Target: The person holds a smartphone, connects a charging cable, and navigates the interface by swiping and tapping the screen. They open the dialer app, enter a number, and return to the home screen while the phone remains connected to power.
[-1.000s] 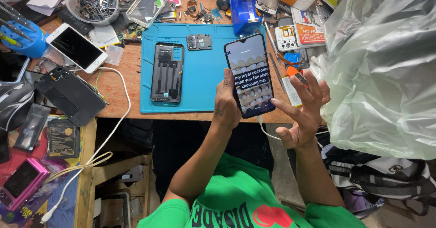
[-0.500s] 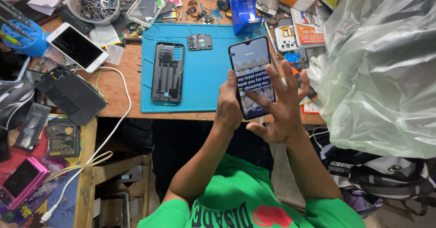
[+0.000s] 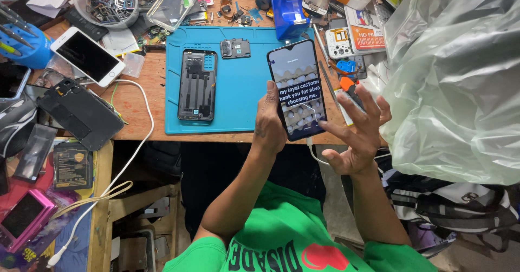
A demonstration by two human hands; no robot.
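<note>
My left hand [image 3: 269,123] grips a black smartphone [image 3: 297,88] by its lower left edge, holding it upright over the blue work mat [image 3: 238,88]; its screen is lit with a picture and white text. My right hand [image 3: 355,134] is beside the phone's lower right corner, fingers spread, index finger pointing at the bottom of the screen. A white cable [image 3: 314,155] hangs from the phone's bottom end. On the mat lie an opened phone back frame [image 3: 197,85] and a small dark part [image 3: 235,48].
A white phone [image 3: 86,55] lies face up at left, a black phone back [image 3: 81,114] below it, a white cable [image 3: 135,158] trailing off the bench. A bowl of small parts [image 3: 108,1], a blue tape dispenser [image 3: 287,6] and clutter fill the back. A big plastic bag [image 3: 460,77] is at right.
My right hand went over the phone's screen half a second ago and has drawn back to the right, fingers spread, only the index finger near the screen. The left hand keeps the phone steady.
</note>
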